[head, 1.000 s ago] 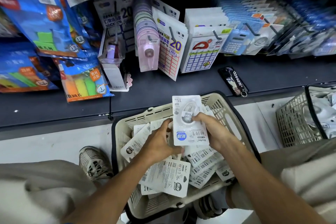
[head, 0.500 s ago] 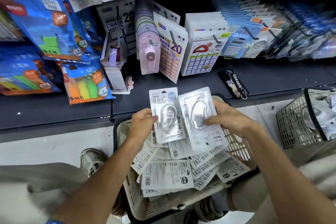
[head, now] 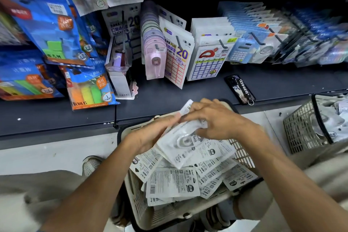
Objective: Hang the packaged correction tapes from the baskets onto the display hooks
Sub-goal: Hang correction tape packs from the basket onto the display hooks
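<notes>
Bare forearms, beige trousers (head: 33,192), and grey mesh sneakers (head: 91,164)

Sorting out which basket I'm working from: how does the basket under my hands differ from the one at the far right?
The near basket is cream with small slots; the right basket looks greyer, its mesh more open. The near one sits between the knees under both hands; the right one stands apart, cut off by the frame edge. Packs in the near one mostly show printed backs; the right one's show clear blisters. Both have dark rims and hold packaged correction tapes.
</notes>
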The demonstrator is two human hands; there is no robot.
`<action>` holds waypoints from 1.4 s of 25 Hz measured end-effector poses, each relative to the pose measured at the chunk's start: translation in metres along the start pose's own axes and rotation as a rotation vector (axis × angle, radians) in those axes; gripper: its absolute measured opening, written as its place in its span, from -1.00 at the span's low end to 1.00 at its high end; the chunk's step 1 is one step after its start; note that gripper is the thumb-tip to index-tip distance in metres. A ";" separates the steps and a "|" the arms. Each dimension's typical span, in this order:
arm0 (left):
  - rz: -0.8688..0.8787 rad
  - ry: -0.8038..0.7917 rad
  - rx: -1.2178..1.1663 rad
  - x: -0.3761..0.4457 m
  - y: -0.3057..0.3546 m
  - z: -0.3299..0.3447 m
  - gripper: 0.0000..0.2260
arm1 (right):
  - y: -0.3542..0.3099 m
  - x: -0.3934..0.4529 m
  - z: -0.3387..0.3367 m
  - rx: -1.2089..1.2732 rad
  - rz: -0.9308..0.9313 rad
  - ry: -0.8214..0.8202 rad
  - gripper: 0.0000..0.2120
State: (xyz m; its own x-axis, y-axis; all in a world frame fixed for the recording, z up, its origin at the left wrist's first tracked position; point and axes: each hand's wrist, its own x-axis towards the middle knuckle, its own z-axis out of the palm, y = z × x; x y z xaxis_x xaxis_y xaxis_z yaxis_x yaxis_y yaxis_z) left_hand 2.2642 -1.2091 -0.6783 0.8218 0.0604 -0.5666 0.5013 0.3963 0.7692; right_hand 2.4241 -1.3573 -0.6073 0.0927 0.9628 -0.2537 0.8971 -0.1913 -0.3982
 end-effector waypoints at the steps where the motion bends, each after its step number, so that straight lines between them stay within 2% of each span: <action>1: -0.001 -0.018 0.092 -0.001 -0.002 0.001 -0.53 | -0.007 0.004 0.008 -0.045 -0.045 0.079 -0.39; 2: 0.009 0.001 0.163 0.000 -0.004 0.003 -0.49 | -0.013 0.007 0.019 -0.106 -0.041 0.231 -0.34; 3: 0.025 0.049 0.183 0.000 -0.007 0.004 -0.49 | -0.017 0.010 0.032 -0.135 0.065 0.425 -0.29; 4: 0.046 0.108 0.165 0.001 -0.009 0.005 -0.52 | -0.020 0.011 0.044 -0.052 0.246 0.598 -0.28; 5: 0.066 0.166 0.136 0.000 -0.010 0.006 -0.55 | -0.024 0.010 0.054 0.178 0.449 0.696 -0.33; 6: 0.077 0.210 0.089 0.000 -0.011 0.005 -0.56 | -0.031 0.009 0.063 0.522 0.626 0.697 -0.44; 7: 0.077 0.236 0.045 0.000 -0.010 0.004 -0.55 | -0.035 0.008 0.074 0.895 0.732 0.589 -0.57; 8: 0.072 0.239 0.027 -0.001 -0.008 0.002 -0.53 | -0.036 0.010 0.084 1.147 0.751 0.405 -0.67; 9: 0.064 0.238 0.037 -0.002 -0.006 -0.004 -0.50 | -0.032 0.012 0.093 1.247 0.699 0.265 -0.69; 10: 0.069 0.260 0.052 -0.003 -0.003 -0.011 -0.50 | -0.027 0.012 0.097 1.268 0.628 0.191 -0.68; 12: 0.110 0.405 0.046 -0.005 0.001 -0.029 -0.51 | 0.000 0.008 0.107 1.040 0.627 0.207 -0.67; 13: 0.134 0.492 0.029 -0.006 0.001 -0.036 -0.52 | 0.021 0.001 0.113 0.755 0.654 0.180 -0.57; 15: 0.144 0.591 0.024 -0.007 -0.003 -0.041 -0.51 | 0.054 -0.023 0.134 0.133 0.662 -0.130 -0.15; 16: 0.132 0.605 0.040 -0.007 -0.008 -0.040 -0.51 | 0.062 -0.033 0.146 -0.061 0.629 -0.258 -0.02; 17: 0.118 0.608 0.055 -0.007 -0.013 -0.039 -0.52 | 0.066 -0.039 0.158 -0.164 0.571 -0.314 0.05; 21: 0.126 0.609 0.074 -0.002 -0.024 -0.037 -0.56 | 0.073 -0.026 0.171 0.018 0.450 -0.179 0.06; 26: 0.118 0.613 0.095 0.005 -0.024 -0.038 -0.55 | 0.078 -0.019 0.166 0.424 0.371 -0.163 -0.08; 27: 0.118 0.617 0.090 0.007 -0.025 -0.039 -0.55 | 0.075 -0.013 0.165 0.435 0.331 -0.124 -0.13; 28: 0.118 0.620 0.086 0.008 -0.025 -0.039 -0.55 | 0.073 -0.005 0.164 0.347 0.309 -0.053 -0.19; 30: 0.113 0.622 0.079 0.012 -0.026 -0.039 -0.54 | 0.068 0.012 0.164 -0.015 0.330 0.095 -0.33; 32: 0.119 0.626 0.079 0.013 -0.026 -0.040 -0.54 | 0.062 0.028 0.165 -0.297 0.343 0.070 -0.38; 35: 0.139 0.633 0.088 0.010 -0.027 -0.043 -0.54 | 0.054 0.044 0.173 -0.308 0.270 -0.013 -0.35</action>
State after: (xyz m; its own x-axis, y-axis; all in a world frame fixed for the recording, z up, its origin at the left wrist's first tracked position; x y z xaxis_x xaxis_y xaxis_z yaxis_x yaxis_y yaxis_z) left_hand 2.2469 -1.1799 -0.7173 0.5756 0.6441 -0.5038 0.4444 0.2707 0.8539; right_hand 2.4018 -1.3584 -0.7923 0.3390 0.8830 -0.3247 0.9288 -0.3690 -0.0337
